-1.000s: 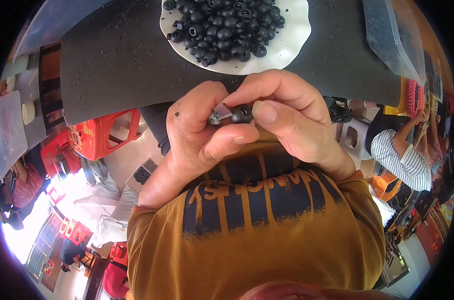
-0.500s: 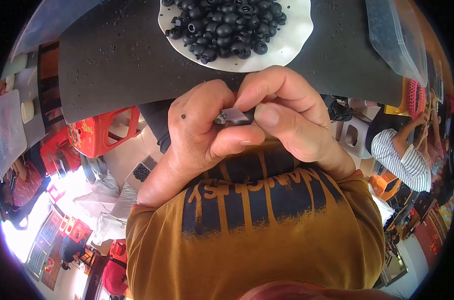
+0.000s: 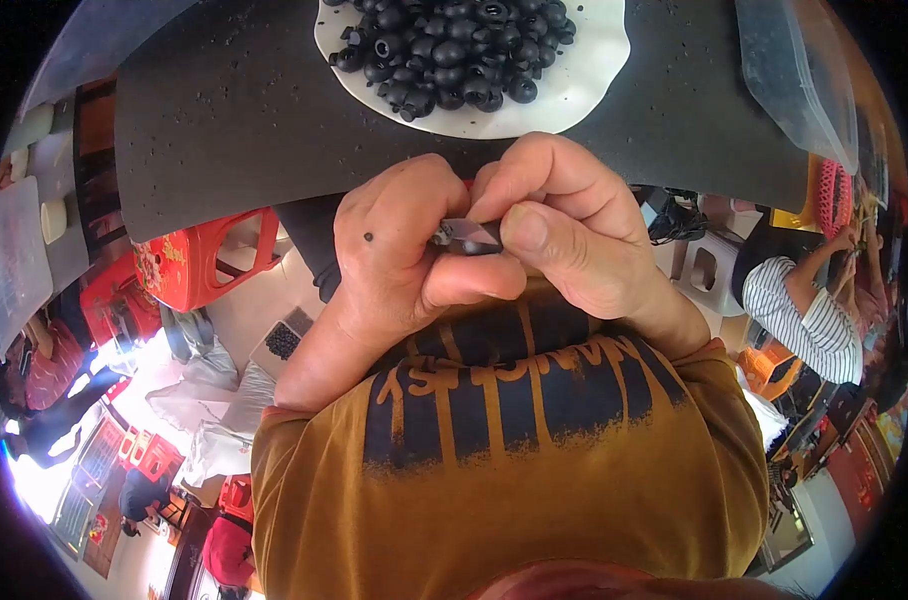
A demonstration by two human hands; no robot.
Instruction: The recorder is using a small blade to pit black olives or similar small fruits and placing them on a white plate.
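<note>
My left hand [image 3: 389,245] is closed around a small knife, and its short grey blade [image 3: 472,231] points to the right between my thumb and curled fingers. My right hand [image 3: 589,235] pinches a small black rounded piece [image 3: 482,247] with thumb and fingertips, right against the blade; the fingers hide most of it. A small black crumb sticks to the back of my left hand. Just beyond both hands stands a white wavy-edged plate [image 3: 584,95] heaped with black ring-shaped and domed pieces [image 3: 452,55], which look like rubber or plastic parts.
The dark tabletop [image 3: 214,130] is strewn with black crumbs. A clear plastic bin [image 3: 799,80] stands at the far right. Red plastic stools [image 3: 209,265] are at the left below the table. A person in a striped top [image 3: 804,315] sits at the right.
The blade has tilted a little and more of the black piece shows beneath it. My right thumb has shifted slightly left; both hands stay close together.
</note>
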